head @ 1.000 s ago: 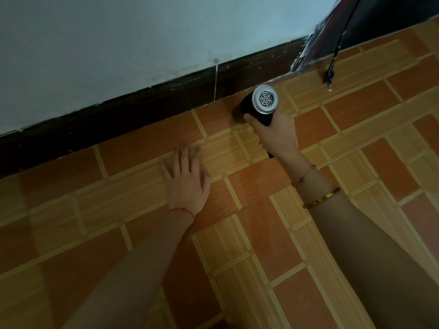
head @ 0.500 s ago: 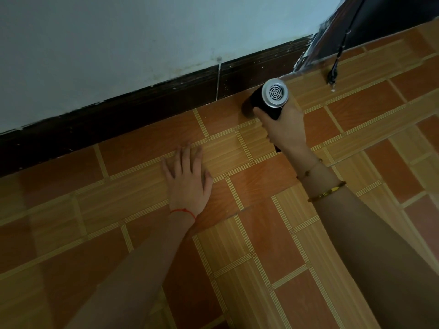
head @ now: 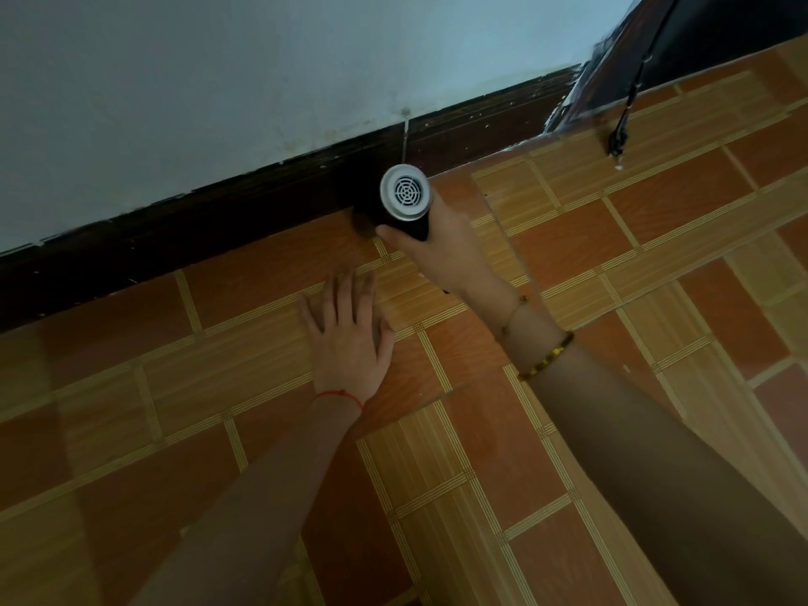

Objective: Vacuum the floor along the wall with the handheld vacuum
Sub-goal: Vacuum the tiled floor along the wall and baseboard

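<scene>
Your left fingers [head: 345, 295] lie straight and close together, and your left hand [head: 350, 343] presses palm-down on the tiled floor [head: 524, 474], a thin red string [head: 339, 394] round its wrist. Just beyond it, your right hand [head: 446, 251] reaches in from the right with its fingers curled round the black barrel of the handheld vacuum [head: 400, 203], the thumb laid along the near side. Two bracelets [head: 544, 360], one of amber beads, sit on that wrist. Facing you is the vacuum's round grey vented cap; its far end meets the dark skirting board [head: 218, 238] where floor joins pale wall [head: 262, 72]. Glossy orange and wood-grain tiles run open along the skirting to the left. At far right a black cord [head: 623, 124] hangs beside a dark frame.
</scene>
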A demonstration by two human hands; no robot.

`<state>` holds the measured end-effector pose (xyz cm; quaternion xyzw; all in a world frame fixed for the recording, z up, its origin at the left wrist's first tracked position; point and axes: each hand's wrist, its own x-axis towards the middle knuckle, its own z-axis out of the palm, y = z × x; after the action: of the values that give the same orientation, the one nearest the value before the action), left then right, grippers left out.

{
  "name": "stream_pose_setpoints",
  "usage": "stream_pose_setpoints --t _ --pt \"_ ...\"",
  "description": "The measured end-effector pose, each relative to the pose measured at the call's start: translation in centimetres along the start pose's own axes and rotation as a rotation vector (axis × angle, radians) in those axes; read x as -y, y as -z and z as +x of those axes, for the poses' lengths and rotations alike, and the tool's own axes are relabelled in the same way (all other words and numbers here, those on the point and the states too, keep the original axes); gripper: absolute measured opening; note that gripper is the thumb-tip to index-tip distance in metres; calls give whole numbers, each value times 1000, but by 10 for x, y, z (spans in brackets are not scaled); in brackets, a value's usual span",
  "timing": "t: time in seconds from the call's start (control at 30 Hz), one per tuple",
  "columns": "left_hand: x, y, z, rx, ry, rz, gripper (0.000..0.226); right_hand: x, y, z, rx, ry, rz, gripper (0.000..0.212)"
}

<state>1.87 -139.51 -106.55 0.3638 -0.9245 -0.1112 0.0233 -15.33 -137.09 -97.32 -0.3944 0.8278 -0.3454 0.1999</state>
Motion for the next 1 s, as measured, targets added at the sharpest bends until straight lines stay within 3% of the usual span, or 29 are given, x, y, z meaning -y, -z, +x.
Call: stream_pose_setpoints --t 0.3,0.6,0.9,1.0 --pt "0 1 1 22 10 -17 61 -29 35 8 -276 -256 -76 65" --pt "-1 1 1 4 7 2 61 -21 23 3 -87 -69 -32 68" --pt "0 -1 1 -5 11 7 60 -39 52 13 -312 -310 -110 68" --pt "0 -1 0 -10 10 -2 60 -43 53 10 -350 -315 -78 69"
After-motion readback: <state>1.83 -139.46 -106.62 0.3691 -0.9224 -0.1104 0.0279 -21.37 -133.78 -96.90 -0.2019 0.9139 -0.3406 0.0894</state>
